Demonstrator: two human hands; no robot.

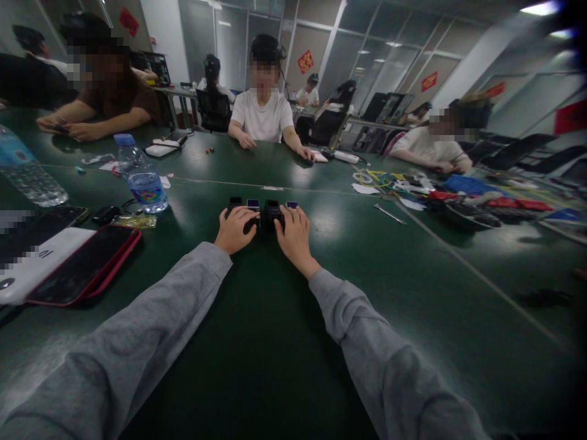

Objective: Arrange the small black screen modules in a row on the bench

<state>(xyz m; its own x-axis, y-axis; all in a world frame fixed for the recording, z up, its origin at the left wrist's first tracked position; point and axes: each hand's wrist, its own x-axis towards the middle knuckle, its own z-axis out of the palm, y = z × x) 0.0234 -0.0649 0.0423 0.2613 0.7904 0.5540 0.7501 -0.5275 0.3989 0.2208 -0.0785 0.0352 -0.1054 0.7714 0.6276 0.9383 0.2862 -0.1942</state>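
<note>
In the middle of the green table (247, 318) stands a row of small, dark, box-like devices; their exact kind is too small to tell. My left hand (236, 229) is curved over the left black device (235, 201), fingers on top and thumb to the right. A small square with a pale frame (252, 204) shows just beyond its fingertips. Close by on the right, my right hand (296, 235) grips another black device (272, 211), thumb on its near side. Past those fingers, a second pale-framed square (291, 205) shows in part. My palms hide the lower parts.
To the left are a blue-capped water bottle (144, 183), a larger bottle (32, 171), and a phone in a red case (87, 266). A wrench (389, 214) and a heap of cables (385, 178) lie right. Opposite sits a person in a white shirt (262, 116).
</note>
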